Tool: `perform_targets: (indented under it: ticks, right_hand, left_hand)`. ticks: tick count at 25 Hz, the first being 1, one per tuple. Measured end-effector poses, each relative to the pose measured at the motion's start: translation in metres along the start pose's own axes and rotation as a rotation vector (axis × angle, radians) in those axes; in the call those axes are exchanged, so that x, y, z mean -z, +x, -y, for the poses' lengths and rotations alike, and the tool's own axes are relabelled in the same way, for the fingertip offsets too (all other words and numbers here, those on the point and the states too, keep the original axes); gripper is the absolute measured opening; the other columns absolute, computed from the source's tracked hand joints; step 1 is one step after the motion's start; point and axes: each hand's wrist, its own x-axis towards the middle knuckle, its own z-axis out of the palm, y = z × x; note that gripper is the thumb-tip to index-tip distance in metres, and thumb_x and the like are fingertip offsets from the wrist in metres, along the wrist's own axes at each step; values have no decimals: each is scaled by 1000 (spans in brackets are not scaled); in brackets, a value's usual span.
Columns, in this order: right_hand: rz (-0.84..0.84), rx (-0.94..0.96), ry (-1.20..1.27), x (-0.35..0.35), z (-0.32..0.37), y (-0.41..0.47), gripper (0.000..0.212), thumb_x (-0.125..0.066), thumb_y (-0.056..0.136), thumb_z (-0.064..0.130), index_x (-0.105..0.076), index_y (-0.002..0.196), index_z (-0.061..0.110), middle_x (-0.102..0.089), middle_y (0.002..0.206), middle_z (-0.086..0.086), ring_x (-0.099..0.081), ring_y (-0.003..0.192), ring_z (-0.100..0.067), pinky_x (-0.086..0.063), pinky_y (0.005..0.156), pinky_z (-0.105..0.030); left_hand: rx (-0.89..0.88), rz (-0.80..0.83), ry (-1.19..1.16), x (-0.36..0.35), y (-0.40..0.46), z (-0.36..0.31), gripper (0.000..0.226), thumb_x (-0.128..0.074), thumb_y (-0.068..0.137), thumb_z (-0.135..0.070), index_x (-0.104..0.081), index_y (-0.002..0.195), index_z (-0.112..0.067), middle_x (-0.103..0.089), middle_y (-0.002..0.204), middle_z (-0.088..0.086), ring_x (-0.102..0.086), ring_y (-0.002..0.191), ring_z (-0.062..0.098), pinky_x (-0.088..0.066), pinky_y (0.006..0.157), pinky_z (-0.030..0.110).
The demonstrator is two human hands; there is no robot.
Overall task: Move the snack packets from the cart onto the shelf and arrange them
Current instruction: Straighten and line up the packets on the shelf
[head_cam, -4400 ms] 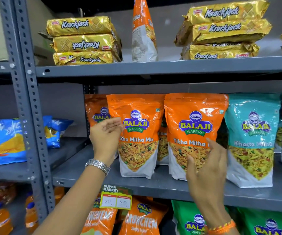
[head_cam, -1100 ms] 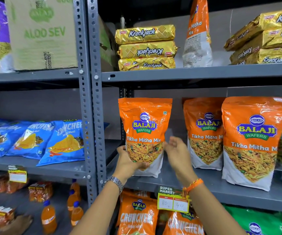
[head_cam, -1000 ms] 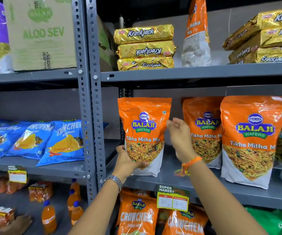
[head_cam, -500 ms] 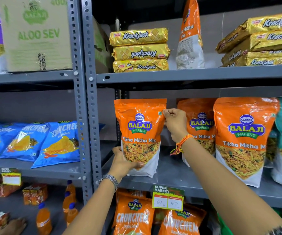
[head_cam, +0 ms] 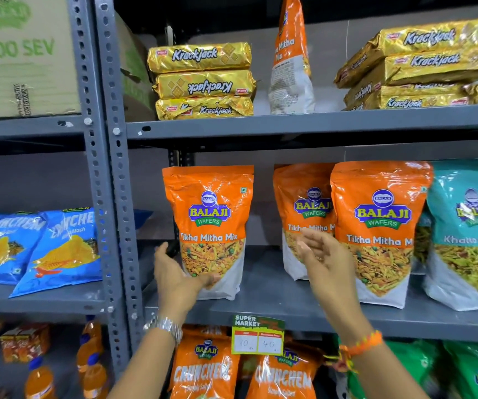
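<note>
Item: orange Tikha Mitha Mix packet [head_cam: 209,226], a stand-up pouch, glossy and crinkled; blue and yellow Balaji Wafers badge, white product name, window print of fried mix across the lower half, white base gusset.
Location: upright on the grey middle shelf [head_cam: 275,309], at 9 o'clock of its row, close to the perforated upright [head_cam: 116,197].
Neighbours: at 3 o'clock, past a gap, a second orange packet [head_cam: 301,203] set further back; overlapping that one's right edge, a third orange packet [head_cam: 378,226] nearer the shelf lip; beyond it a teal Khatta Mitha packet [head_cam: 468,226].
Left hand [head_cam: 174,277]: palm cupped against the pouch's lower left corner, thumb lying across the front near the base; grip loose, fingers not wrapped round it. Metal watch [head_cam: 164,326] on the wrist.
Right hand [head_cam: 324,254]: open, fingers spread, held in front of the second orange packet's lower part; whether it touches cannot be told. Orange thread band [head_cam: 361,345] on the wrist.
Shelf above: stacked gold Krackjack packs [head_cam: 203,82].
Shelf edge: price tag [head_cam: 258,335] at 6 o'clock of the gap.
</note>
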Motion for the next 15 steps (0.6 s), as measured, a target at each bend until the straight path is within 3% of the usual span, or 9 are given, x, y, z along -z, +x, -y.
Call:
perform_targets:
  ticks: [1, 3, 4, 6, 10, 13, 15]
  right_hand:
    - [-91, 23, -16, 12, -6, -4, 24, -69, 89, 12, -67, 112, 18, -72, 102, 5, -69, 95, -8, -58, 84, -27]
    - [-271, 35, -84, 39, -26, -7, 31, -75, 83, 11, -64, 110, 21, -69, 103, 1, -68, 95, -17, -58, 85, -35]
    - [-339, 21, -135, 51, -37, -7, 37, -77, 81, 13, -61, 112, 23, -67, 107, -2, -66, 98, -21, -57, 87, -40]
    - [-421, -29, -243, 73, -55, -5, 51, -82, 74, 19, -55, 118, 24, -59, 118, -7, -61, 108, -28, -52, 94, -48]
    - [-423, -107, -470, 103, -76, 2, 82, -90, 60, 20, -45, 128, 9, -47, 130, -16, -42, 128, -36, -36, 107, -52]
    - [-273, -157, -510, 117, -87, 16, 104, -94, 52, 26, -37, 136, 5, -44, 136, -17, -39, 133, -35, -35, 110, -51]
    - [-197, -168, -478, 124, -92, 27, 115, -92, 46, 33, -31, 140, 7, -44, 138, -15, -43, 132, -34, -40, 108, -51]
  left_hand:
    - [-117, -127, 12, -3, -15, -10, 111, -97, 54, -16, -34, 145, -16, -44, 141, 8, -44, 134, 26, -43, 107, 35]
    - [-369, -253, -18, -20, -41, -33, 77, -93, 60, -14, -54, 127, -16, -54, 125, 4, -55, 114, 17, -44, 91, 14]
    - [-471, -231, -21, -33, -49, -43, 60, -91, 63, -14, -61, 115, -17, -60, 113, 1, -59, 101, 14, -46, 83, 12]
    - [-566, -31, 18, -69, -52, -58, 42, -89, 66, -18, -67, 101, -19, -66, 99, -5, -62, 89, 12, -51, 79, 19]
    - [-316, 428, 210, -149, -28, -69, 72, -87, 69, -31, -49, 127, -10, -60, 125, 8, -61, 116, 24, -51, 92, 32]
    - [-98, 551, 285, -186, -6, -63, 96, -93, 60, -32, -33, 130, -4, -56, 132, 13, -57, 124, 30, -48, 96, 35]
    - [-82, 600, 250, -201, 8, -55, 105, -96, 56, -30, -29, 133, -7, -55, 134, 12, -56, 127, 30, -47, 102, 36]
